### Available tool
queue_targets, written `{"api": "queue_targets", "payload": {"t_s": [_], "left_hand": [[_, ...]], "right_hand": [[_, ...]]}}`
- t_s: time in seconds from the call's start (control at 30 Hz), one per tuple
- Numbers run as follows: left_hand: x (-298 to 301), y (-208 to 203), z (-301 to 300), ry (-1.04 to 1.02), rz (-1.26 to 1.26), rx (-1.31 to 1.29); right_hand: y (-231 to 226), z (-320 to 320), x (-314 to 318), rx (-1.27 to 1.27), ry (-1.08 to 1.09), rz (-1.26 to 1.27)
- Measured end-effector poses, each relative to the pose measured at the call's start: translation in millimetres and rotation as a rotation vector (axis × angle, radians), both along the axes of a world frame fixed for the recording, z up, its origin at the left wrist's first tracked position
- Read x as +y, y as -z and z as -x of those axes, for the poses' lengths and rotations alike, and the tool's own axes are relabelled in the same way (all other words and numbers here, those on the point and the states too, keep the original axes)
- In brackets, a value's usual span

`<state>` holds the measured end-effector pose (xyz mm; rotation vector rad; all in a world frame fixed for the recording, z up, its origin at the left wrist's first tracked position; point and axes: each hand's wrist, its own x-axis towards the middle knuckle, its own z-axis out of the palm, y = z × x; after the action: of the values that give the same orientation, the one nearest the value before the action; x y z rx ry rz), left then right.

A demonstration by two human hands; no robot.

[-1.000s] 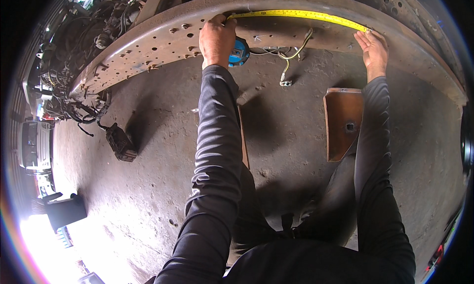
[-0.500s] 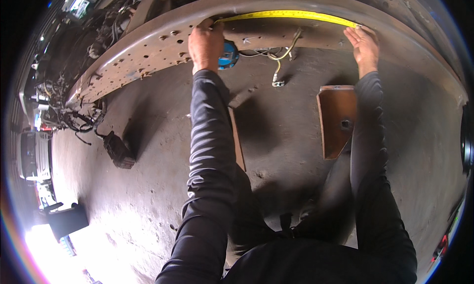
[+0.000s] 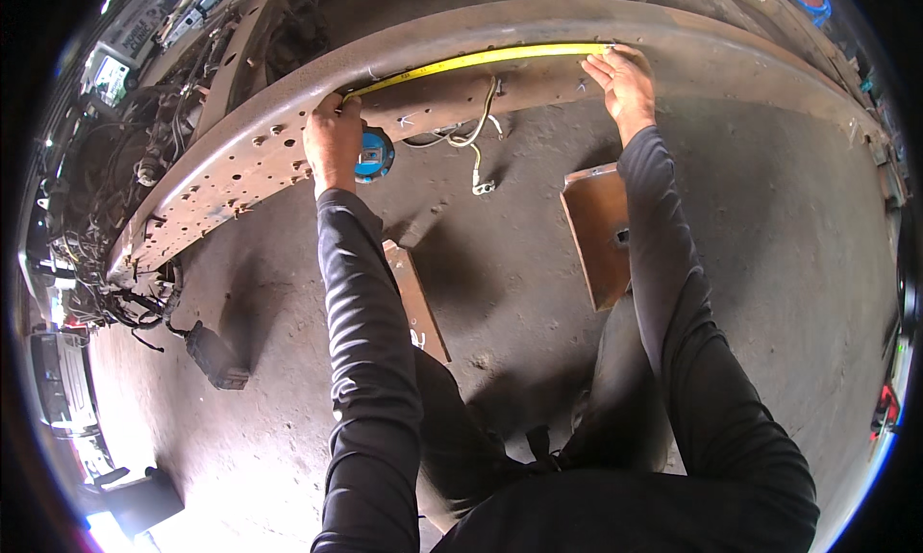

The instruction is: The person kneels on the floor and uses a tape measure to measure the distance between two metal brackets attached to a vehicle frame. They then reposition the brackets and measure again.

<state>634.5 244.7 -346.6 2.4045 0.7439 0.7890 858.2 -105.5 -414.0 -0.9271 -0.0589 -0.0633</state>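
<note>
A yellow tape blade (image 3: 481, 59) runs along the side of a long rusty steel frame rail (image 3: 538, 84). My left hand (image 3: 333, 141) is closed on the blade near the rail's upper edge. Just right of that hand hangs the tape measure's blue round case (image 3: 375, 155). At the blade's other end, my right hand (image 3: 627, 84) pinches the tip against the rail, its outer fingers fairly straight. Chalk-like marks and bolt holes show on the rail. Below the blade, a pale cable (image 3: 475, 141) with a metal end fitting hangs from the rail.
Two rusty steel plates stand near my legs: a wide bracket (image 3: 594, 236) with a square hole, and a narrower piece (image 3: 419, 303). A dark box on wiring (image 3: 215, 357) rests at the left on the concrete floor (image 3: 769, 245). Cables and mechanical parts crowd the rail's left end.
My view has turned, so the rail and both hands sit further left in it. Both hands stay on the tape. More of the narrow steel plate shows.
</note>
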Motion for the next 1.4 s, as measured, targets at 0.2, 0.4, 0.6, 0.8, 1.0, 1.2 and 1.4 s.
{"api": "queue_targets", "payload": {"t_s": [0.2,0.4,0.6,0.8,1.0,1.2,1.4], "left_hand": [[-1,2,-6,0.011,0.024,0.020],[-4,4,-4,-0.017,0.018,-0.056],[2,8,-7,-0.022,-0.098,-0.016],[2,9,-8,-0.005,0.053,-0.073],[3,12,-8,-0.027,-0.104,-0.074],[8,15,-10,-0.025,-0.099,-0.064],[11,15,-10,0.031,-0.030,-0.072]], "right_hand": [[1,-6,-5,0.050,-0.020,0.005],[9,-17,-6,0.046,-0.082,0.030],[9,-20,-7,0.003,-0.028,0.070],[0,-9,-8,-0.076,-0.029,0.122],[-4,-4,-5,-0.057,-0.006,0.118],[0,-8,-6,-0.053,-0.006,0.112],[5,-15,-10,-0.042,-0.083,0.084]]}}
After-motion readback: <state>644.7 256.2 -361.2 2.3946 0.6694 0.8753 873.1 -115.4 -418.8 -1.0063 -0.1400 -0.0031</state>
